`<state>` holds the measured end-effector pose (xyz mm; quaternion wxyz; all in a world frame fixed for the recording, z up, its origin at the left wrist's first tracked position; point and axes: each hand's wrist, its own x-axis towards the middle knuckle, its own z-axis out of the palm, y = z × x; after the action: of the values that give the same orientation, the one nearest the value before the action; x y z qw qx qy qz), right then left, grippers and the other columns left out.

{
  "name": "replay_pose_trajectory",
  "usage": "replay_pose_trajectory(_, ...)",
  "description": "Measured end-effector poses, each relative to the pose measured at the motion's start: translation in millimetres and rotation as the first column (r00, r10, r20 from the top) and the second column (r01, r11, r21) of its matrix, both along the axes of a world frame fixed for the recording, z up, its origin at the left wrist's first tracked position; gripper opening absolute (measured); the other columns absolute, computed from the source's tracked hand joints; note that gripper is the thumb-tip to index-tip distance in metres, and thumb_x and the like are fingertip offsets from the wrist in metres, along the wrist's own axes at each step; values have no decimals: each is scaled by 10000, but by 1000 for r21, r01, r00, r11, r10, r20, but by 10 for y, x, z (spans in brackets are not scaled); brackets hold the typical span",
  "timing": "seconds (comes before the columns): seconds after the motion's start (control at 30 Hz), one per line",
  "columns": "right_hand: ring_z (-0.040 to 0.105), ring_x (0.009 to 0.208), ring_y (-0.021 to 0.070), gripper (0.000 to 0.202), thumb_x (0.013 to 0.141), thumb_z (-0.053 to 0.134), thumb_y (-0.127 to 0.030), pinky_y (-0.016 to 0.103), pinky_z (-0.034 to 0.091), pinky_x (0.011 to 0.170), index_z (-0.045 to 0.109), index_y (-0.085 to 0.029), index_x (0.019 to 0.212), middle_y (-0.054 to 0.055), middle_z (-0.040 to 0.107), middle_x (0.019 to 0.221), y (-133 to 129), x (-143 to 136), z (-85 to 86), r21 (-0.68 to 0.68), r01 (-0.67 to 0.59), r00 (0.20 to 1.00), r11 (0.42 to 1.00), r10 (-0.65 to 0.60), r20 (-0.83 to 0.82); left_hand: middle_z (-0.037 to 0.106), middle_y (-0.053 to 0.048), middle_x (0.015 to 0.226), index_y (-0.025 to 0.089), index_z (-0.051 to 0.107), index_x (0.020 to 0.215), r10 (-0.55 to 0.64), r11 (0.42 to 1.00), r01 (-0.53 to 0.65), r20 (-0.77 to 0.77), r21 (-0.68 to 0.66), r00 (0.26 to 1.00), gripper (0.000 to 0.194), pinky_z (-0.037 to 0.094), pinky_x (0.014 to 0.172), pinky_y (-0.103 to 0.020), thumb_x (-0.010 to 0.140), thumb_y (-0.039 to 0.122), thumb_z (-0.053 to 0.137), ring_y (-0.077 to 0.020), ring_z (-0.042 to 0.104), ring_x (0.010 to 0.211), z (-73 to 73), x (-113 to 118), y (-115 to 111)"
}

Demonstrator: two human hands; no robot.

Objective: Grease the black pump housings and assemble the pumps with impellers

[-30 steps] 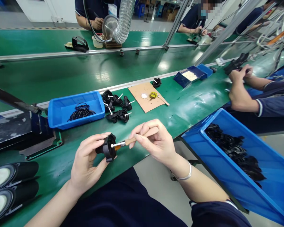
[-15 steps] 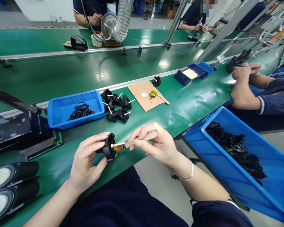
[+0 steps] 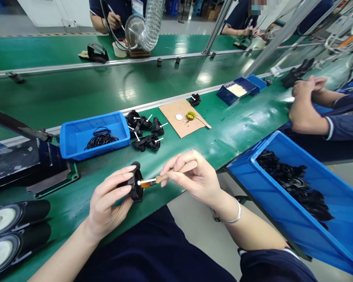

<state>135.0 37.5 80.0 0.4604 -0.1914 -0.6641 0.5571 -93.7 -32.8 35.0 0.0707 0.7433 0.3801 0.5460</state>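
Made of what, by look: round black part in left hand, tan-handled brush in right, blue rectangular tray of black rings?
Round black part: likely moulded plastic, satin; soft highlights, lugs on the rim.
Tan-handled brush: handle probably wood, matte, pale tan; amber bristles, synthetic or natural unclear.
Blue rectangular tray: probably moulded plastic, semi-gloss; even colour, rounded corners.

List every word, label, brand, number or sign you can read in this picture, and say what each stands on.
None can be read.
Pale card at the top: any print is too small and blurred.
Brush and black part in hand: no lettering visible.
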Motion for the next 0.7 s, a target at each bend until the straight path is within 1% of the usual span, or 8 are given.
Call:
replay_pose_trajectory(0.07,752,726,161,157,905,665,-162,302,636,637,512,-197,911,12,698,840,-21,-12,23,-134,-62,998,989,58,-40,640,-55,1206,189,601,986,3,999,0,-51,47,999,441,632,934,-472,688,-92,761,-281,660,1196,-20,-16,-12)
replay_pose_trajectory(0.13,748,681,152,187,903,678,-202,274,627,601,491,-192,898,6,696,824,-34,-27,47,-248,-97,994,964,82,-71,640,-67,1232,182,600,961,5,996,5,-107,94,994,422,637,923,-475,686,-96,760,-298,650,1212,-68,-41,-31)
replay_pose_trajectory(0.2,743,649,142,217,903,682,-226,258,622,591,469,-191,885,-3,699,809,-37,-41,64,-335,-105,993,936,78,-93,644,-70,1238,182,608,958,10,992,8,-140,127,990,408,635,925,-494,690,-84,762,-321,636,1230,-136,-74,-53)
replay_pose_trajectory(0.27,740,628,141,228,911,675,-231,262,620,587,451,-195,883,-12,701,795,-31,-50,67,-393,-116,991,912,78,-112,653,-59,1226,197,618,955,24,988,-1,-151,154,988,376,633,922,-520,709,-47,766,-338,629,1238,-200,-106,-69)
replay_pose_trajectory(0.37,746,641,151,218,919,664,-229,274,621,593,449,-198,895,-16,702,798,-26,-57,44,-405,-103,991,908,58,-122,660,-42,1214,215,615,944,50,985,-23,-159,169,986,356,636,911,-527,724,-20,767,-331,634,1232,-224,-118,-64)
replay_pose_trajectory(0.53,757,718,152,202,897,693,-220,302,636,690,495,-184,880,8,708,883,-47,-75,-1,-292,14,994,956,-45,-100,650,-48,1210,192,582,922,80,987,-66,-95,148,992,387,649,885,-472,693,-58,769,-292,670,1179,-106,-54,4)
replay_pose_trajectory(0.63,754,694,152,199,914,672,-227,309,635,676,482,-186,872,11,716,877,-41,-74,-2,-321,-9,994,947,-26,-105,644,-43,1177,221,587,991,80,991,-73,-62,109,995,409,647,874,-482,719,-33,756,-289,679,1161,-68,-30,42)
replay_pose_trajectory(0.7,752,670,156,194,928,654,-236,309,637,645,473,-189,879,9,724,856,-3,-50,0,-351,-25,993,936,-17,-116,622,-49,1170,255,584,1090,79,995,-77,-32,60,996,481,632,891,-505,729,-13,754,-294,680,1151,-71,-13,67)
